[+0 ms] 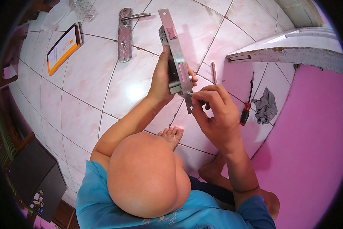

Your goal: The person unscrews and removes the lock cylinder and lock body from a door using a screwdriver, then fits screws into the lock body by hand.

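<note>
A metal mortise lock with a long silver faceplate is held up in front of me, tilted with its top leaning left. My left hand is closed around the lock's case; its thumb lies along the left side and fingertips show past the right edge. At the lower part of the faceplate, my right hand pinches a small thin silver piece between thumb and forefinger. That piece touches or nearly touches the plate. Its kind is too small to tell, and its far end is hidden by the fingers.
On the tiled floor lie a plastic-wrapped door handle plate, an orange-edged box, a small metal strip, a red-and-black screwdriver and a grey cloth. A worn door edge juts in at right, near a pink wall.
</note>
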A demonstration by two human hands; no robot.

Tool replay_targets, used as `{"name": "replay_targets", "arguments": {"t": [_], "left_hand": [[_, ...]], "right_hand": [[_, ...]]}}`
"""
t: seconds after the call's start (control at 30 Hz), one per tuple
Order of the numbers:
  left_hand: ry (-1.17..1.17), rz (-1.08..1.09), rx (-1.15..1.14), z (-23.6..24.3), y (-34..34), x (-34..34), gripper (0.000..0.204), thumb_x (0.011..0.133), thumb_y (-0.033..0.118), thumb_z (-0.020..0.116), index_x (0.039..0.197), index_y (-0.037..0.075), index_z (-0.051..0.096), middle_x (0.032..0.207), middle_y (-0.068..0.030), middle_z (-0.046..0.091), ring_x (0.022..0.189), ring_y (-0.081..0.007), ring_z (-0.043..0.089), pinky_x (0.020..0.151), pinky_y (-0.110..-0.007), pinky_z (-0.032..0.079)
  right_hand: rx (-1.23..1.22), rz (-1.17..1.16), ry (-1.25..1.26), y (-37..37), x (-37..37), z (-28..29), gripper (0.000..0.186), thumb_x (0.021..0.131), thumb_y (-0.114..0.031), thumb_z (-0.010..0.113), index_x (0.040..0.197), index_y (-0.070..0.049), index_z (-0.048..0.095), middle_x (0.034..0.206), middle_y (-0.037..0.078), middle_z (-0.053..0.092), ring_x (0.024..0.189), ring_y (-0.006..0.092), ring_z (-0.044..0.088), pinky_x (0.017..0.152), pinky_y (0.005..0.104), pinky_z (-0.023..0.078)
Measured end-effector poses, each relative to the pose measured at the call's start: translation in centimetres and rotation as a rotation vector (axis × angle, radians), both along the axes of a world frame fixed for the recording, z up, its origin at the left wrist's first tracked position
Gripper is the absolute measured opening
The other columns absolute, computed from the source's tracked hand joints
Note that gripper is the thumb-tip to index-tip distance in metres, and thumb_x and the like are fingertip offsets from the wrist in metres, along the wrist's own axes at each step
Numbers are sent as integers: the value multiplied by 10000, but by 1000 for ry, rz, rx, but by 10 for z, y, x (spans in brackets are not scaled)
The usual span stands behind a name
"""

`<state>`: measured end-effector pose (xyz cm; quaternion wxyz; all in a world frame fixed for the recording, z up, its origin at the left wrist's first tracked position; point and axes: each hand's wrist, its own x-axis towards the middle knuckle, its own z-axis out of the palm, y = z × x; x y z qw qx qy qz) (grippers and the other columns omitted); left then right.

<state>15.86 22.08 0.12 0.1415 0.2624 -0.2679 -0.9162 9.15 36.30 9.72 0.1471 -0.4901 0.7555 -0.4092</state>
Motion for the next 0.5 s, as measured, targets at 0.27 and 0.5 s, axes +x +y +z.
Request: {"name": "replay_targets", "arguments": {"t": [0.27,0.5], "left_hand": [[74,63,-5,0,0,-2,580,966,640,338,993,82,494,692,-171,632,625,-246,669,592,-365,577],[25,106,-4,2,1,-3,533,969,620,369,1030,94,434,694,-165,631,614,-244,672,576,-364,582]], "right_hand": [[-2,16,53,-3,0,-7,216,754,38,718,936,-35,628,907,98,626,779,284,639,651,367,525],[-7,60,102,-5,-5,-5,223,760,36,717,953,-37,634,906,101,628,814,279,637,665,366,525]]}}
